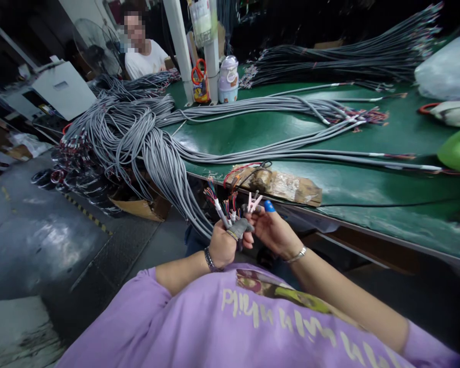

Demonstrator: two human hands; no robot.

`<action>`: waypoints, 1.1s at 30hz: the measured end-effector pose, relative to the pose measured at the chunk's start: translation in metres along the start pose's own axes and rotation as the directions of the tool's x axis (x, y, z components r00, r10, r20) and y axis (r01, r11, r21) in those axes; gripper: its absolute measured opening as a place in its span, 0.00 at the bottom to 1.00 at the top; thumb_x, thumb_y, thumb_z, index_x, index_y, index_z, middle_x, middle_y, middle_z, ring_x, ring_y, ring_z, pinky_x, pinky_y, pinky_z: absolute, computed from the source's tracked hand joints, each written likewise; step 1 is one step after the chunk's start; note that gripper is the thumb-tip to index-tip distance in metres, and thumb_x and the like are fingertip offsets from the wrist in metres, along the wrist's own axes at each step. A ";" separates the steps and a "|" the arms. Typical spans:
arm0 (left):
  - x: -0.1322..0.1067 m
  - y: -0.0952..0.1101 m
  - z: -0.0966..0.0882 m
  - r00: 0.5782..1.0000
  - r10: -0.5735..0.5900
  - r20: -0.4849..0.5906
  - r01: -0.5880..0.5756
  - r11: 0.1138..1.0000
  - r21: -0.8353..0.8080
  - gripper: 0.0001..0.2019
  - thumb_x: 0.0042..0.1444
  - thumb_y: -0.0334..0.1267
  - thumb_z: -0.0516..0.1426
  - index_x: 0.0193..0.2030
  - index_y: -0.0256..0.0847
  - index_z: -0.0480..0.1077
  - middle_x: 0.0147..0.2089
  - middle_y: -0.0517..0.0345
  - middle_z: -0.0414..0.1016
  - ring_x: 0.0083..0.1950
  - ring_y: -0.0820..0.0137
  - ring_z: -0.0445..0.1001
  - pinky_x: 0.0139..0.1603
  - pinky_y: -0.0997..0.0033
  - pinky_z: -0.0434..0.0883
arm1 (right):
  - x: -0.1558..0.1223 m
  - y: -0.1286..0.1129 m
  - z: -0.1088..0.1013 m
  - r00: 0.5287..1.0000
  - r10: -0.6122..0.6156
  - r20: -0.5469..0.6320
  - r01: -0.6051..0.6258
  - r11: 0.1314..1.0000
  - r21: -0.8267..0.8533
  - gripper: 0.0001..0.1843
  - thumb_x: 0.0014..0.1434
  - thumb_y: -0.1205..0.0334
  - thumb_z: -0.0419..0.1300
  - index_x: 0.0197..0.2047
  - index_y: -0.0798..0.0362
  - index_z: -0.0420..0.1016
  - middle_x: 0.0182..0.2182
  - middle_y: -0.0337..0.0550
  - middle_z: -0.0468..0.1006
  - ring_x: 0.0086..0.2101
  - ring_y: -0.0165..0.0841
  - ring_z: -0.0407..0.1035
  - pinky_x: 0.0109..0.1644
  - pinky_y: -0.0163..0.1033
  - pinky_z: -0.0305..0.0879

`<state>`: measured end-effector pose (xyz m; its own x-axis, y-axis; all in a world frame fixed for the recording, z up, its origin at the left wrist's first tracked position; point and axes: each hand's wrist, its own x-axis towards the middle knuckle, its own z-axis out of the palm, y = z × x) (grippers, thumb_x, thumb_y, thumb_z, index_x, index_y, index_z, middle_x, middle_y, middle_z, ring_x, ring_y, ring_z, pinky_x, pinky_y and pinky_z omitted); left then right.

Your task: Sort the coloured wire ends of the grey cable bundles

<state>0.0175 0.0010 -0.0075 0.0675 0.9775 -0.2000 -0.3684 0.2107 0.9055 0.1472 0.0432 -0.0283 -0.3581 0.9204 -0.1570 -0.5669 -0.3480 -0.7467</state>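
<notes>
My left hand [225, 244] is closed around the ends of several grey cables [222, 217]. Bundles of thin coloured wires [210, 193] fan out from the white-wrapped tips above the fist. A grey finger cover [239, 228] is on its thumb. Close beside it, my right hand [270, 230] has its fingers curled, with a blue cover on one fingertip. At those fingertips is a small pale pink forked piece [254, 203], whose exact kind I cannot make out. The hands are just in front of the table's near edge.
A large heap of grey cables [138, 128] drapes over the green table [230, 130]. A taped cardboard-like block [291, 187] lies at the near edge. Orange-handled scissors [199, 71] and a lilac bottle [229, 79] stand behind. Black cables [337, 61] lie at the back; a person [145, 56] is beyond.
</notes>
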 end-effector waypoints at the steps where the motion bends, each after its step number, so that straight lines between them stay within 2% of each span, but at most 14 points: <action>1: 0.001 0.001 0.003 1.000 -0.009 0.000 0.009 1.000 -0.001 0.23 0.45 0.58 0.64 0.29 0.35 0.72 0.20 0.58 0.71 0.19 0.75 0.67 0.20 0.75 0.66 | 0.004 -0.001 -0.001 1.000 -0.001 -0.025 0.001 1.000 0.007 0.23 0.55 0.37 0.60 0.31 0.51 0.73 0.25 0.42 0.76 0.23 0.32 0.70 0.28 0.38 0.69; 4: 0.004 0.002 0.009 0.999 -0.031 -0.012 0.031 0.999 0.011 0.23 0.45 0.57 0.64 0.30 0.35 0.72 0.20 0.58 0.70 0.18 0.75 0.66 0.20 0.74 0.67 | 0.011 -0.006 0.001 0.999 0.032 -0.011 -0.032 0.999 0.011 0.26 0.54 0.35 0.59 0.34 0.51 0.73 0.23 0.42 0.76 0.20 0.32 0.68 0.24 0.38 0.68; 10: 0.008 0.000 0.010 0.998 -0.068 -0.012 0.069 0.996 0.051 0.23 0.44 0.57 0.64 0.26 0.35 0.70 0.17 0.59 0.68 0.17 0.77 0.63 0.19 0.76 0.64 | 0.010 -0.009 0.011 0.975 0.154 0.159 -0.161 0.986 0.032 0.30 0.52 0.31 0.58 0.40 0.51 0.71 0.20 0.38 0.76 0.11 0.33 0.65 0.13 0.40 0.64; 18: 0.007 -0.002 0.009 0.997 -0.073 -0.011 0.074 0.995 0.062 0.21 0.45 0.55 0.63 0.26 0.35 0.70 0.17 0.60 0.68 0.16 0.77 0.63 0.18 0.76 0.63 | 0.008 -0.009 0.014 0.973 0.166 0.161 -0.174 0.984 0.036 0.30 0.52 0.31 0.57 0.39 0.51 0.71 0.22 0.40 0.78 0.10 0.34 0.65 0.12 0.40 0.63; 20: 0.006 -0.002 0.008 0.997 -0.071 -0.010 0.072 0.996 0.057 0.21 0.45 0.55 0.63 0.26 0.35 0.70 0.17 0.60 0.68 0.16 0.77 0.63 0.18 0.76 0.63 | 0.009 -0.007 0.012 0.982 0.135 0.131 -0.142 0.989 0.044 0.30 0.52 0.30 0.56 0.37 0.50 0.72 0.23 0.41 0.78 0.12 0.33 0.65 0.15 0.39 0.64; 23: 0.005 -0.002 0.005 0.997 -0.077 -0.020 0.078 0.996 0.044 0.22 0.44 0.56 0.63 0.27 0.35 0.70 0.18 0.59 0.68 0.17 0.76 0.64 0.18 0.75 0.63 | 0.011 -0.003 0.006 0.998 0.066 0.022 -0.067 0.995 0.077 0.28 0.52 0.31 0.58 0.32 0.50 0.72 0.26 0.42 0.79 0.20 0.33 0.70 0.23 0.38 0.68; 26: 0.002 -0.005 0.001 0.996 -0.087 -0.029 0.089 0.995 0.041 0.23 0.44 0.56 0.64 0.28 0.35 0.71 0.19 0.58 0.70 0.18 0.75 0.66 0.20 0.74 0.66 | 0.012 -0.001 -0.001 0.997 0.059 -0.050 -0.053 0.991 0.121 0.25 0.53 0.34 0.60 0.31 0.50 0.75 0.27 0.42 0.78 0.26 0.32 0.72 0.29 0.36 0.70; 30: 0.001 -0.011 -0.006 0.993 -0.114 -0.026 0.114 0.993 0.025 0.23 0.43 0.56 0.65 0.29 0.33 0.73 0.21 0.55 0.73 0.20 0.73 0.70 0.24 0.73 0.69 | 0.007 0.000 -0.010 0.993 0.097 -0.068 -0.085 0.984 0.155 0.23 0.55 0.37 0.61 0.31 0.50 0.77 0.27 0.40 0.77 0.26 0.29 0.69 0.30 0.34 0.68; 33: 0.004 -0.017 -0.011 0.993 -0.114 -0.017 0.113 0.994 -0.010 0.22 0.45 0.55 0.64 0.33 0.33 0.75 0.26 0.51 0.78 0.26 0.69 0.76 0.28 0.73 0.70 | 0.001 0.001 -0.017 0.989 0.093 -0.118 -0.077 0.988 0.131 0.22 0.53 0.38 0.63 0.28 0.50 0.77 0.28 0.41 0.78 0.27 0.29 0.69 0.31 0.34 0.69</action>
<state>0.0140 0.0011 -0.0279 0.0931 0.9469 -0.3079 -0.3674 0.3201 0.8733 0.1588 0.0472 -0.0408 -0.3189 0.8988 -0.3009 -0.6302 -0.4382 -0.6409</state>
